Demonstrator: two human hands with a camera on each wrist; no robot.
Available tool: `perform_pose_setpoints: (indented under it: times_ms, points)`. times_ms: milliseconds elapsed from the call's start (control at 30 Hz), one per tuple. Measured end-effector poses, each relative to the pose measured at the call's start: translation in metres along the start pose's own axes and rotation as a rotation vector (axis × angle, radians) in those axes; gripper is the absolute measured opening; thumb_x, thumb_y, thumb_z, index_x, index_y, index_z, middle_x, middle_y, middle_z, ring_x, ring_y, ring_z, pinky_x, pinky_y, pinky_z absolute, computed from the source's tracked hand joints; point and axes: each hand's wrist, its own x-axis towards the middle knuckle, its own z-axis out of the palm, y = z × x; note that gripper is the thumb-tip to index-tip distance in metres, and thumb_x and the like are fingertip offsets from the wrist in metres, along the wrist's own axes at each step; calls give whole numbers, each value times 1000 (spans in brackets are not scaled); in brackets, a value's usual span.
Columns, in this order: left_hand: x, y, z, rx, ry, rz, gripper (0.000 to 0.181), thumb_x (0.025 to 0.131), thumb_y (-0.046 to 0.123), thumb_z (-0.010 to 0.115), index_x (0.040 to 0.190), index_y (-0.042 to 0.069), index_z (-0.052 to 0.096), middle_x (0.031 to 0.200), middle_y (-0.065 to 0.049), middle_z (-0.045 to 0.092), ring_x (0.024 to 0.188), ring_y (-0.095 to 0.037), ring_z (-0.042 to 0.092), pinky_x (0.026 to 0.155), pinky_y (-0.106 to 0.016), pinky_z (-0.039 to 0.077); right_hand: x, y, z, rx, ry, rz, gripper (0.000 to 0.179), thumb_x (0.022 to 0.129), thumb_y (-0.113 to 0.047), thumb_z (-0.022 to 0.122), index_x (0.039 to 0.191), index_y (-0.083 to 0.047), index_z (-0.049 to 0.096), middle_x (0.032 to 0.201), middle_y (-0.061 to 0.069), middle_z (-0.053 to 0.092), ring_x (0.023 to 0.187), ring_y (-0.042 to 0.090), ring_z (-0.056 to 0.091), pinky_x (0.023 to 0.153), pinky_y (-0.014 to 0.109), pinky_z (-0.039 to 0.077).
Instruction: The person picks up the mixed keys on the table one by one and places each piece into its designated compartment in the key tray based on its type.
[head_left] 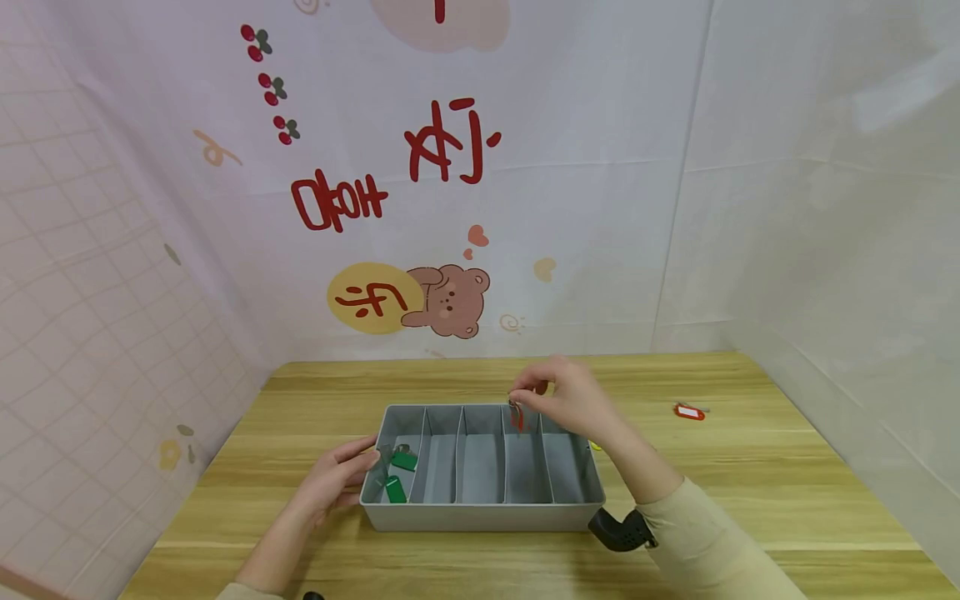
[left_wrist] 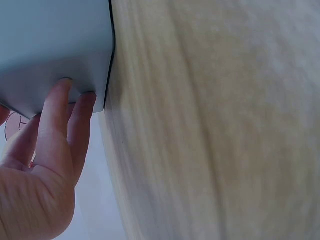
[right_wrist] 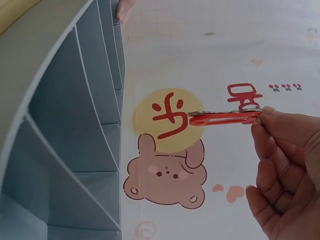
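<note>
1 red key tag [right_wrist: 222, 120] hangs beneath right fingers [right_wrist: 265, 140] pinching it; left fingers [left_wrist: 54, 122], spread, touch the tray [head_left: 480, 518]. Placing seems underway, probably needing lowering next.

The tray [head_left: 482, 517] looks smooth plastic, the held tag [right_wrist: 220, 119] plastic, its key [right_wrist: 220, 113] metal, the table [head_left: 750, 500] wood-grained

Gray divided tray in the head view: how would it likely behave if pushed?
The gray divided tray would probably slide rather than tip, being wide and low on the table. It looks thin-walled, so perhaps light for its size. The two green tags appear loose inside, so they might shift with a sharp push.
</note>
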Motion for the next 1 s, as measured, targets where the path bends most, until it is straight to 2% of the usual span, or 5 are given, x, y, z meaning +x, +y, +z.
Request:
perform_pose_setpoints:
  times_ms: [133, 367, 467, 833, 1000]
  points:
    - [0, 0, 0, -9, -4, 3, 66, 99, 28, 62, 151, -3, 34, 114, -17, 69, 93, -26, 71, 72, -40, 59, 6, 0, 6, 59, -48, 56, 5, 90, -19, 75, 86, -16, 76, 79, -15, 66, 75, 8, 57, 71, 32, 51]
    - [0, 0, 0, -14, -10, 5, 67, 99, 28, 62, 151, -4, 33, 114, -17, 69, 94, -27, 71, 73, -40, 59, 18, -1, 15, 180, -119, 244, 6, 91, -23, 74, 88, -18, 76, 81, -10, 69, 75, 13, 64, 68, 33, 52]
    - [0, 0, 0, -13, -6, 5, 67, 99, 28, 62, 151, -3, 34, 116, -18, 69, 95, -27, 71, 74, -40, 59, 24, 0, 18, 205, -140, 294, 9, 91, -26, 74, 86, -18, 76, 80, -9, 70, 77, 14, 65, 69, 34, 51]
    - [0, -1, 1, -9, 16, 0, 67, 98, 26, 64, 151, -3, 35, 121, -21, 66, 97, -29, 70, 75, -41, 59, 42, 2, 29, 297, -194, 368, 14, 90, -28, 73, 85, -16, 77, 81, -5, 71, 87, 22, 65, 79, 37, 51]
    - [1, -1, 1, -14, 19, -2, 67, 97, 27, 64, 151, -2, 36, 119, -20, 67, 98, -29, 70, 75, -41, 59, 49, 4, 37, 323, -203, 386, 15, 91, -27, 73, 88, -13, 77, 80, -4, 72, 87, 15, 65, 83, 37, 52]
